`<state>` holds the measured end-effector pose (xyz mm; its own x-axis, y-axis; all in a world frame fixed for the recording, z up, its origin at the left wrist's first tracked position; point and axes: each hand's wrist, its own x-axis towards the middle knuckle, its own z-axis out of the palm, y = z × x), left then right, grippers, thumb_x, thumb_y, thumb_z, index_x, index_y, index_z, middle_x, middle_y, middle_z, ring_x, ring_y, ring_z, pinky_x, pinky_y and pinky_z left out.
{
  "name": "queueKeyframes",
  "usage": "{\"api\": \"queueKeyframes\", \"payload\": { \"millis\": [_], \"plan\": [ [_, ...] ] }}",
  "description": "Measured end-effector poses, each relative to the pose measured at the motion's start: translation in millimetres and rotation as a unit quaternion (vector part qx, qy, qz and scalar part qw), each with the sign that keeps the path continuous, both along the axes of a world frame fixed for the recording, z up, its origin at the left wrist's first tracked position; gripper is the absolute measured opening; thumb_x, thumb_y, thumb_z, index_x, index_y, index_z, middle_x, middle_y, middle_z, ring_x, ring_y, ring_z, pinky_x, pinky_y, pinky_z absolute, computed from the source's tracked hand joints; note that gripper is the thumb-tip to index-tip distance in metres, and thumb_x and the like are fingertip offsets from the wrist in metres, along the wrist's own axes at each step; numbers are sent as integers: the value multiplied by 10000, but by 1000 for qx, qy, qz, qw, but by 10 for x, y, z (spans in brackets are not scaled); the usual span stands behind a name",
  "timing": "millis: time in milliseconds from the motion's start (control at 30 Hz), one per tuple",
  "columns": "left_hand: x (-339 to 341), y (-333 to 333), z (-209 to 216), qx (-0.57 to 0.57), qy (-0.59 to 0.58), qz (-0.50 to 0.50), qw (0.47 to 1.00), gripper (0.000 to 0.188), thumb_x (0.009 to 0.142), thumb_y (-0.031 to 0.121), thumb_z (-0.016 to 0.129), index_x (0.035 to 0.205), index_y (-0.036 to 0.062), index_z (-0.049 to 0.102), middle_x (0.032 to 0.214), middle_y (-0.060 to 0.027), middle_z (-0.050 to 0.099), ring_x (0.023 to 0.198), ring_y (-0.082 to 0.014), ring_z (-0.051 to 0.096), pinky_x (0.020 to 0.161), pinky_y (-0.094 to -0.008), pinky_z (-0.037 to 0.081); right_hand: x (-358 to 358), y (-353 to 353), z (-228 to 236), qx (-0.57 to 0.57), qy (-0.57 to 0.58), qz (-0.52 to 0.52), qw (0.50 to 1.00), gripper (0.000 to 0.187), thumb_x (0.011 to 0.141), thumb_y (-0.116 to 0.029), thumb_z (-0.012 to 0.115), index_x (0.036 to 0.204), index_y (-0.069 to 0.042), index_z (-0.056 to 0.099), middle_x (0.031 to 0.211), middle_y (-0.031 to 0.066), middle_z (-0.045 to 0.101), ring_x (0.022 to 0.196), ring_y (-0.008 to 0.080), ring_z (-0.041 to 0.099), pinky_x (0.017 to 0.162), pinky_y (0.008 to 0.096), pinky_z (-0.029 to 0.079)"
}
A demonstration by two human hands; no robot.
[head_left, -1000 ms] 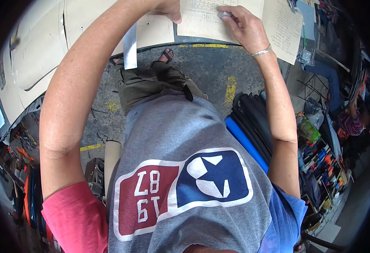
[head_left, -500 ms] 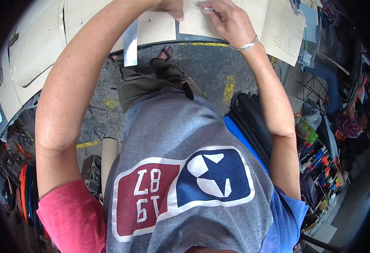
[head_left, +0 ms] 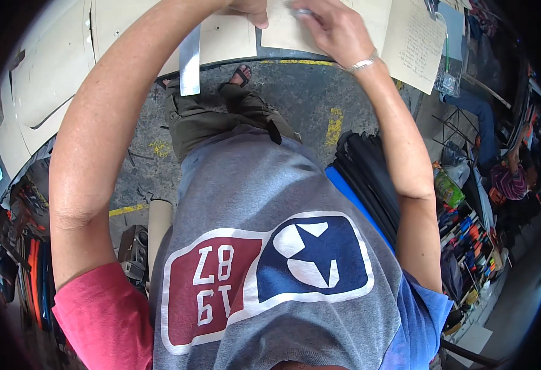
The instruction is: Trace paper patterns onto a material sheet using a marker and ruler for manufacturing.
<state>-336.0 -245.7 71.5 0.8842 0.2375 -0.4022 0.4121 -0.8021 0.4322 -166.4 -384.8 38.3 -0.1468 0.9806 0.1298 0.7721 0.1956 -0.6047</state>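
At the top edge of the head view, my left hand [head_left: 250, 8] is partly cut off by the frame. Its visible finger or thumb stretches down onto the pale card on the table, and I see nothing held in it. My right hand [head_left: 339, 32] is closed in a pinch around a slim silvery pen [head_left: 303, 11], over a pale card sheet [head_left: 289, 36]. A flat metal ruler [head_left: 190, 65] juts past the table edge beneath my left forearm. Another pale card piece [head_left: 236, 40] lies beside it, with a small hole.
Large pale card patterns [head_left: 48, 80] cover the table's left. To the right hangs a handwritten sheet [head_left: 413, 46], near a green pen [head_left: 446, 46]. Dark rolls [head_left: 366, 169] lean by my right side; a beige roll [head_left: 159, 228] stands left. Another person [head_left: 509, 182] is at far right.
My right hand and wrist have shifted very slightly to the right, the pen still pinched in the fingers. My left hand keeps nearly the same place.
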Motion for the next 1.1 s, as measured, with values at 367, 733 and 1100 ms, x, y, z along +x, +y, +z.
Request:
{"api": "queueKeyframes", "payload": {
  "millis": [367,733,1100],
  "plan": [
    [-156,172,-197,-121,-130,-27,984,1211,685,503,862,1587,16,216,1650,-227,200,1523,-378,221,1231,-465,247,-1,12,81,-49,-38,-7,998,174,871,-13,624,1027,-9,700,929,175,662,838,370,662,759,405,546],
    [-192,-84,-328,127,-142,62,980,1206,701,502,856,1590,17,200,1662,-213,171,1535,-361,191,1241,-463,226,-17,-28,17,-22,-9,12,1000,173,873,-5,619,1028,-4,695,969,184,671,861,378,668,771,404,551],
    [-164,169,-490,14,-44,25,999,1207,697,497,857,1592,21,201,1661,-214,175,1534,-360,193,1240,-461,232,-107,-16,95,-83,-16,-25,996,156,892,-28,622,1028,-5,695,965,184,670,856,378,672,769,398,551]
  ]
}}
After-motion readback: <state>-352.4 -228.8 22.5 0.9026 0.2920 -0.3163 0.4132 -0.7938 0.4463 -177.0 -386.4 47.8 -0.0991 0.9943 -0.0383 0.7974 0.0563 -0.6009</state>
